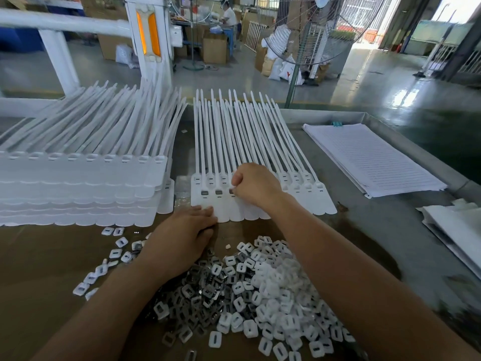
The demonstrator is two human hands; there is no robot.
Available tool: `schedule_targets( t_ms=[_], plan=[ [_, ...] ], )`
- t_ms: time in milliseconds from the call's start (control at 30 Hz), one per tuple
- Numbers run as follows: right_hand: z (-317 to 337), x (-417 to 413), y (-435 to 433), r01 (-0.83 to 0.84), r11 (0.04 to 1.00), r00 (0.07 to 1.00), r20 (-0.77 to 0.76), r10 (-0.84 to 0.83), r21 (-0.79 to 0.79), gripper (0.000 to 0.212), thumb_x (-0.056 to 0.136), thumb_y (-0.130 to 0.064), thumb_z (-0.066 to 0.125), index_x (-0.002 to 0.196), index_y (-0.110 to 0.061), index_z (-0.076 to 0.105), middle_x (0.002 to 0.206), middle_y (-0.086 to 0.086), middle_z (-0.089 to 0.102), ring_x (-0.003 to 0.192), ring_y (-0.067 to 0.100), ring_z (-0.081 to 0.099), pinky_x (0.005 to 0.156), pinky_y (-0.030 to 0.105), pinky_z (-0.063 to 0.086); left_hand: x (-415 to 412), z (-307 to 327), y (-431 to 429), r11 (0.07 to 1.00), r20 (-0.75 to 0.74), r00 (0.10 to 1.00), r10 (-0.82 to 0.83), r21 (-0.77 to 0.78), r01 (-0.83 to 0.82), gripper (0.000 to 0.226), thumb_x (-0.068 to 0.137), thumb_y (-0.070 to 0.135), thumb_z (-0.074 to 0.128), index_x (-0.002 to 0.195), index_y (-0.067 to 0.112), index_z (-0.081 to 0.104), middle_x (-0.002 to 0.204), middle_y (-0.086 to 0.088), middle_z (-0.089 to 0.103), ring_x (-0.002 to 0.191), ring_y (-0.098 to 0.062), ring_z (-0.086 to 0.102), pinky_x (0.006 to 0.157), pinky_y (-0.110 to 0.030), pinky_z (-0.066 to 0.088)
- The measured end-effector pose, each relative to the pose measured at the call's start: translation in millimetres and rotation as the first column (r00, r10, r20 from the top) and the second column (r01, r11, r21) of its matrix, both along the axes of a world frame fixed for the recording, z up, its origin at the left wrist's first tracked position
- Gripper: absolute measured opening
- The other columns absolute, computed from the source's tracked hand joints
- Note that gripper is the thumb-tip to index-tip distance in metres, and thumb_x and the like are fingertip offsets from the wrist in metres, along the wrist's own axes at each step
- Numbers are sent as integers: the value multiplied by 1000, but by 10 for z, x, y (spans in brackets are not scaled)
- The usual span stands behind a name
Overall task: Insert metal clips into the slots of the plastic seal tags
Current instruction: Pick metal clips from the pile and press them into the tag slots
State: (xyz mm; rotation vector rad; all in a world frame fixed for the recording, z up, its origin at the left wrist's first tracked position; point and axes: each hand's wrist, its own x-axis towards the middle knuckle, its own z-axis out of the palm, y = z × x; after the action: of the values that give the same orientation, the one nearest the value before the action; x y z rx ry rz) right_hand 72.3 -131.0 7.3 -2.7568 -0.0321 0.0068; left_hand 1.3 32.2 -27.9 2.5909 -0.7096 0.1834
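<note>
Hard daylight comes in through the open doorway [453,11] at one o'clock, blown out to white, and lays a glossy glare over the floor [385,84] at two. The worktop [364,230] is evenly lit, with one soft shadow at four o'clock. Straight lines bow toward the edges. The frame smears at five o'clock, and the white seal tags [78,183] at nine look nearly washed out.

A single view looks out from head height at the near edge of the worktop [369,230], facing forward and down across it. It sits close, with the left hand [182,238] and right hand [253,185] mid-frame. Beyond the worktop's far edge, the factory floor [377,82] fills the top, bent by the wide lens.
</note>
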Motion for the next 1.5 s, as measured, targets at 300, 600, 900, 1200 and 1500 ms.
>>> schedule_targets(
  t_ms=[300, 600, 900, 1200, 1500],
  plan=[
    [57, 13, -65, 4, 981, 996, -84, 12, 192, 20, 85, -6, 56, 99, -2, 69, 113, 9, 66, 102, 21, 62, 91, 36, 50, 10, 2, 6, 1000, 8, 1000, 1, -8, -1, 36, 92, 22, 47, 129, 24, 51, 141, 11, 39, 132, -5, 31, 104, -15, 18],
    [274, -439, -250, -249, 934, 951, -116, 285, 256, 12, 81, -20, 68, 75, -29, 65, 75, -21, 60, 67, -7, 56, 53, 5, 38, 16, 8, 2, 1000, 24, 1000, -6, -10, 6, 35, 92, 20, 48, 127, 21, 53, 141, 9, 41, 131, -4, 32, 102, -11, 12],
    [194, -791, -200, -456, 867, 825, -271, 496, 201, 10, 77, -20, 73, 86, -22, 72, 61, -19, 56, 58, -12, 51, 54, 4, 39, 39, -4, 3, 1000, 9, 1000, 17, 10, -17, 37, 93, 24, 46, 130, 25, 49, 143, 12, 37, 134, -3, 27, 107, -15, 13],
    [173, -834, -218, -467, 848, 809, -267, 524, 249, 10, 79, -13, 70, 79, -22, 65, 67, -16, 56, 56, -9, 50, 53, 5, 40, 50, -19, -10, 1000, 19, 1000, 8, 15, -8, 38, 93, 23, 47, 130, 24, 49, 142, 12, 37, 133, -4, 28, 99, -9, 11],
    [175, -814, -281, -454, 834, 812, -239, 532, 313, 14, 84, -13, 66, 81, -26, 62, 63, -17, 56, 56, -12, 51, 56, 6, 40, 62, -16, -2, 1000, 17, 1000, 10, 16, -10, 37, 93, 24, 47, 130, 26, 49, 143, 13, 37, 133, -4, 28, 101, -11, 12]
  ],
)
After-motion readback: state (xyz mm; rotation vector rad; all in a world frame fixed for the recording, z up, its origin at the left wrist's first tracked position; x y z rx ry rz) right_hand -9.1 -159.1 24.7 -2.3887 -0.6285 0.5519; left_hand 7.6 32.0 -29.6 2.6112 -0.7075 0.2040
